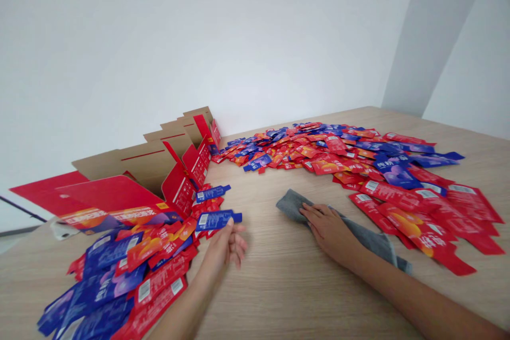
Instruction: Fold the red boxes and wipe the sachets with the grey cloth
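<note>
Head camera: left hand (pixel 228 244) pinches a blue sachet (pixel 215 219) in its grip, just beside the sachet pile (pixel 119 271) at the left of the table (pixel 279 287); right hand (pixel 329 229), grip open, lies flat on a grey cloth (pixel 292 203) mid-table

1 sachet (pixel 217 219) is blue with a white label patch. The sachets (pixel 338 159) are red, blue and orange. The cloth (pixel 290 205) is plain grey, the table (pixel 271 287) pale woodgrain, the boxes (pixel 119 191) red outside, brown inside.
</note>
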Motion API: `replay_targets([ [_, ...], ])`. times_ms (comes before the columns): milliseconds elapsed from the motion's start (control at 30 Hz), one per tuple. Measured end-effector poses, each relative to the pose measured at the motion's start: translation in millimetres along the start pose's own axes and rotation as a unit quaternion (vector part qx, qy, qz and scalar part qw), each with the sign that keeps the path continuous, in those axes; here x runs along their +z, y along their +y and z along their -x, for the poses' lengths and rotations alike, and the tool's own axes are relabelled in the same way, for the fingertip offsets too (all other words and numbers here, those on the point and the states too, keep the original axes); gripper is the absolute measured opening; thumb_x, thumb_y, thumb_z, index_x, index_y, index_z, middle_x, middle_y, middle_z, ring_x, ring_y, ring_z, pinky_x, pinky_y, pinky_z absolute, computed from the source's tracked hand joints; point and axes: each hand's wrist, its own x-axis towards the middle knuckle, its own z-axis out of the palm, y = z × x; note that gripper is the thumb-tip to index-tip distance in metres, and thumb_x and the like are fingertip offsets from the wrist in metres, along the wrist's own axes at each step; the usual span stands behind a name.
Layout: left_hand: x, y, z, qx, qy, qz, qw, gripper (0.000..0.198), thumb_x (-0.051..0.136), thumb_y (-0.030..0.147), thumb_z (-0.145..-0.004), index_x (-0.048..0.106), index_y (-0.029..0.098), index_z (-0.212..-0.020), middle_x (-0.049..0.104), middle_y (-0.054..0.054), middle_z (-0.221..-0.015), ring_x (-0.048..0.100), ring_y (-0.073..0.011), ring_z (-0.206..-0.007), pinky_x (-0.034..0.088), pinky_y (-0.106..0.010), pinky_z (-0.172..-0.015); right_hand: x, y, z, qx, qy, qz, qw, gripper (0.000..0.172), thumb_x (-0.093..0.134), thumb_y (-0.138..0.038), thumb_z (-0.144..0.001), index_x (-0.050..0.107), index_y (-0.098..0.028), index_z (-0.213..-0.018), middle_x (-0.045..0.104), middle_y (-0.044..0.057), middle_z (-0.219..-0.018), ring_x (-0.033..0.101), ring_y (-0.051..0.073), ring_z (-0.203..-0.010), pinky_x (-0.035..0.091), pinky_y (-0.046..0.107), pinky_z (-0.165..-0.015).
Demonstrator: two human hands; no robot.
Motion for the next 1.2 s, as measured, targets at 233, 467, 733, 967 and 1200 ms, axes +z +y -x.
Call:
replay_targets([
  [233,45.3,24.7,-145.4,0.219,0.136,-0.455,0.852,0.047,0.050,0.025,-0.080,0.043,0.010,-0.124,0.049,-0.017,-0.131,0.046,-0.0217,-0.122,0.038,-0.033,-0.099,-5.9,-5.6,-1.5,0.038,-0.016,-0.024,0.999,0.039,0.039,-0.017,-0.085,0.058,-0.017,-0.119,0.056,0.010,-0.127,0.046,0.026,-0.114,0.037,0.046,-0.095],
  [467,55.3,51.1,-224.5,0.200,0.140,-0.569,0.785,0.052,0.047,0.018,-0.081,0.040,0.007,-0.131,0.048,-0.021,-0.130,0.044,-0.0308,-0.121,0.037,-0.041,-0.097,-12.9,-5.8,-6.0,0.059,-0.025,-0.072,0.995,0.038,0.047,-0.017,-0.082,0.060,-0.020,-0.117,0.057,0.008,-0.124,0.047,0.024,-0.114,0.037,0.040,-0.099],
  [733,76.7,33.4,-166.0,0.255,0.083,-0.673,0.690,0.031,0.034,0.008,-0.085,0.064,0.010,-0.094,0.057,-0.018,-0.109,0.048,-0.0265,-0.107,0.043,-0.037,-0.088,-7.2,8.2,-9.4,0.082,0.028,-0.174,0.981,0.033,0.041,-0.023,-0.086,0.064,-0.020,-0.110,0.063,0.009,-0.111,0.053,0.023,-0.105,0.039,0.039,-0.096],
  [967,66.1,-14.1,-46.2,0.373,-0.033,-0.636,0.675,0.034,0.039,0.008,-0.085,0.059,0.013,-0.111,0.052,-0.013,-0.123,0.045,-0.0219,-0.118,0.041,-0.036,-0.099,-18.0,15.1,-7.3,0.124,0.129,-0.238,0.955,0.036,0.039,-0.038,-0.086,0.065,-0.021,-0.105,0.067,0.008,-0.099,0.058,0.027,-0.096,0.045,0.042,-0.086],
  [1200,56.0,-26.3,25.4,0.363,-0.120,-0.580,0.719,0.028,0.049,0.023,-0.085,0.059,0.014,-0.110,0.061,-0.010,-0.114,0.056,-0.0214,-0.107,0.046,-0.036,-0.096,-10.8,-41.0,12.4,-0.089,0.046,-0.085,0.991,0.040,0.038,-0.018,-0.088,0.053,-0.020,-0.125,0.053,0.008,-0.130,0.045,0.024,-0.119,0.036,0.044,-0.098],
])
